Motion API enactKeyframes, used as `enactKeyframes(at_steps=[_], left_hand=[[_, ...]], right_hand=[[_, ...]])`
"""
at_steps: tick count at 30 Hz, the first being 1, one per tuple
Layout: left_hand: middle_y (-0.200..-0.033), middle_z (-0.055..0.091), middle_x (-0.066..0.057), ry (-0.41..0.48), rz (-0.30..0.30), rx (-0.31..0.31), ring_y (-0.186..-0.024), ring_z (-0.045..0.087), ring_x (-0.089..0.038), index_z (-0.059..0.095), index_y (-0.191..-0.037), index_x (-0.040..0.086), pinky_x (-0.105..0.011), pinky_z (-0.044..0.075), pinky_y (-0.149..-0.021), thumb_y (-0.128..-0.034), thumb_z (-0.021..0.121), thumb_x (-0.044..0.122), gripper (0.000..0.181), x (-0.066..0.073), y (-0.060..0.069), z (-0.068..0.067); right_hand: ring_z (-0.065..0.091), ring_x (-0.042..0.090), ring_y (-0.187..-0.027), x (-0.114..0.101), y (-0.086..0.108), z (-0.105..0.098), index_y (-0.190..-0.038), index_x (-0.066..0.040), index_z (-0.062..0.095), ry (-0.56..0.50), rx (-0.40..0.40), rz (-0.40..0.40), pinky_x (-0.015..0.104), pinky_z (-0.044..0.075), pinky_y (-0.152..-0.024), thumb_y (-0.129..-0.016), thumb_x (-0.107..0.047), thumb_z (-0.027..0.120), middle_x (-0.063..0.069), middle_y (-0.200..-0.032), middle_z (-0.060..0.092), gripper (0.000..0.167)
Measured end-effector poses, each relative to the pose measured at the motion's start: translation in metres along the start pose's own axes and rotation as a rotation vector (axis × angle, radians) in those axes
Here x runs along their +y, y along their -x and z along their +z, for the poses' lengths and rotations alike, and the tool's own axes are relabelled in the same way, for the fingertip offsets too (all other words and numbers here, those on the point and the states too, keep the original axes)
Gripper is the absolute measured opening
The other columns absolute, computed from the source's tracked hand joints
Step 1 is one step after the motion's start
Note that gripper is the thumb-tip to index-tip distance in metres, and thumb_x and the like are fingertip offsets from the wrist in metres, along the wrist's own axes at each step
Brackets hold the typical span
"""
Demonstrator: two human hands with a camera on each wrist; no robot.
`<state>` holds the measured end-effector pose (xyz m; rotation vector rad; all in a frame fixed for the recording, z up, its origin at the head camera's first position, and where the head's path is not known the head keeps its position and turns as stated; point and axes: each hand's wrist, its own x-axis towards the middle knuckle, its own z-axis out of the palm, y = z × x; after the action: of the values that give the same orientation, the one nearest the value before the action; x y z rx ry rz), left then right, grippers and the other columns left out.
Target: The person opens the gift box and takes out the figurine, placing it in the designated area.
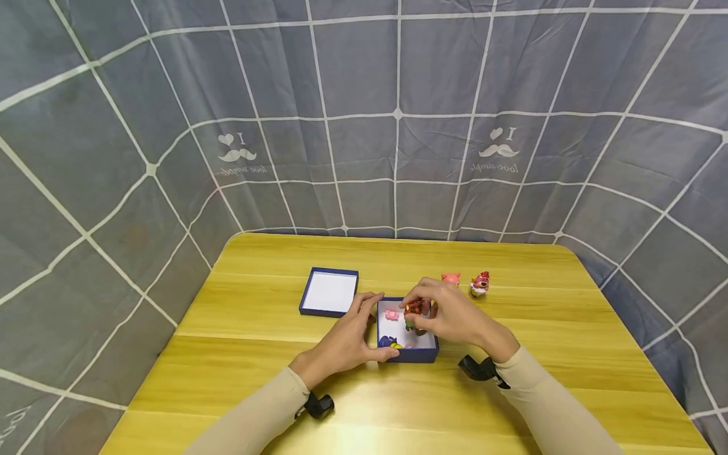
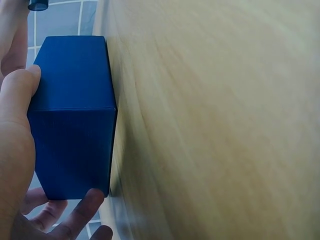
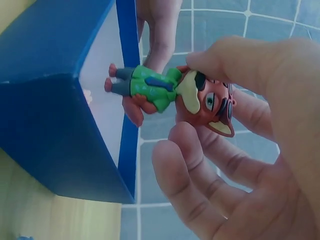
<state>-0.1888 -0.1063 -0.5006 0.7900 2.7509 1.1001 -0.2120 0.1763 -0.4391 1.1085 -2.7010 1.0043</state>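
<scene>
A blue box (image 1: pixel 419 356) with a white inside stands on the table. My left hand (image 1: pixel 344 341) grips it at the left, thumb on the near rim (image 2: pixel 34 75) and fingers around the far corner. Above the box's right half, my right hand (image 1: pixel 457 314) pinches a fox figurine (image 3: pixel 155 87) by its head between thumb and fingers. The fox wears a green shirt and blue tie, and its feet point down into the box. Inside lie a small pink figurine (image 1: pixel 392 315) and a blue-and-yellow figurine (image 1: pixel 389 342); something pale pink beside them is partly hidden.
A shallow blue box lid (image 1: pixel 330 292), white inside up, lies behind and left of the box. Beyond my right hand are a pink figurine (image 1: pixel 451 277), partly covered, and a red-and-white figurine (image 1: pixel 479 284). A grey checked curtain (image 1: pixel 364 151) surrounds the wooden table (image 1: pixel 256 303).
</scene>
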Motion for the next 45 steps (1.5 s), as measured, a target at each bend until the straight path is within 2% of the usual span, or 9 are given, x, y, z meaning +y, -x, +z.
enactKeyframes(at_steps=[2,6,11,16,24,34,40,45], left_hand=[[-0.183,0.037,-0.016,0.002,0.003,0.001,-0.150,0.065,-0.036,0.033,-0.183,0.010,-0.055,0.056,-0.128,-0.0959,0.095,0.058,0.117,0.000,0.000,0.000],[-0.181,0.038,-0.017,0.008,0.012,0.009,-0.147,0.066,-0.036,0.035,-0.182,0.007,-0.055,0.057,-0.127,-0.0953,0.096,0.057,0.117,0.000,0.000,0.000],[-0.181,0.038,-0.016,0.024,0.015,0.013,-0.147,0.066,-0.034,0.035,-0.182,0.008,-0.055,0.056,-0.128,-0.0948,0.097,0.056,0.117,-0.001,-0.001,0.001],[-0.181,0.038,-0.017,0.029,0.018,0.017,-0.148,0.065,-0.035,0.035,-0.182,0.007,-0.056,0.056,-0.129,-0.0946,0.097,0.056,0.118,-0.003,-0.001,0.002],[-0.181,0.038,-0.017,0.030,0.013,0.016,-0.147,0.066,-0.036,0.033,-0.182,0.008,-0.055,0.057,-0.127,-0.0949,0.097,0.056,0.119,-0.003,0.000,0.004],[-0.182,0.036,-0.017,0.035,-0.003,0.000,-0.148,0.066,-0.037,0.033,-0.183,0.009,-0.054,0.057,-0.128,-0.0945,0.098,0.056,0.119,-0.001,0.000,0.001],[-0.183,0.036,-0.017,0.033,-0.009,-0.002,-0.148,0.066,-0.037,0.033,-0.183,0.010,-0.055,0.056,-0.128,-0.0946,0.097,0.056,0.119,0.000,0.000,0.001],[-0.184,0.035,-0.017,0.022,-0.006,-0.005,-0.147,0.067,-0.036,0.032,-0.184,0.011,-0.054,0.057,-0.127,-0.0951,0.097,0.056,0.119,-0.002,0.001,0.002]], right_hand=[[0.069,0.016,-0.089,0.000,0.002,-0.001,-0.123,-0.014,0.087,0.011,0.008,0.008,0.030,0.062,-0.078,-0.103,-0.014,0.089,-0.003,-0.119,0.079,0.019],[0.064,0.006,-0.085,0.000,0.006,-0.003,-0.121,-0.017,0.087,0.024,0.025,0.045,0.026,0.058,-0.076,-0.102,-0.013,0.089,-0.003,-0.117,0.078,0.020],[0.064,-0.002,-0.080,0.001,0.011,-0.009,-0.120,-0.019,0.087,0.017,0.046,0.077,0.025,0.061,-0.075,-0.101,-0.011,0.091,-0.002,-0.115,0.077,0.021],[0.067,-0.002,-0.083,0.004,0.016,-0.017,-0.119,-0.020,0.087,0.033,0.062,0.089,0.028,0.063,-0.078,-0.101,-0.011,0.091,-0.003,-0.112,0.076,0.020],[0.067,0.000,-0.080,0.009,0.023,-0.029,-0.121,-0.010,0.087,0.040,0.097,0.116,0.028,0.065,-0.075,-0.101,-0.008,0.091,-0.001,-0.109,0.075,0.020],[0.064,0.001,-0.078,0.022,0.042,-0.043,-0.116,-0.017,0.086,0.092,0.148,0.165,0.029,0.061,-0.073,-0.100,-0.008,0.092,0.000,-0.109,0.076,0.020],[0.063,0.001,-0.079,0.029,0.051,-0.050,-0.116,-0.016,0.087,0.121,0.172,0.177,0.024,0.056,-0.070,-0.101,-0.008,0.092,0.001,-0.108,0.077,0.018],[0.062,0.001,-0.079,0.038,0.057,-0.052,-0.116,-0.015,0.086,0.153,0.184,0.180,0.024,0.055,-0.070,-0.100,-0.008,0.093,0.000,-0.105,0.075,0.018]])
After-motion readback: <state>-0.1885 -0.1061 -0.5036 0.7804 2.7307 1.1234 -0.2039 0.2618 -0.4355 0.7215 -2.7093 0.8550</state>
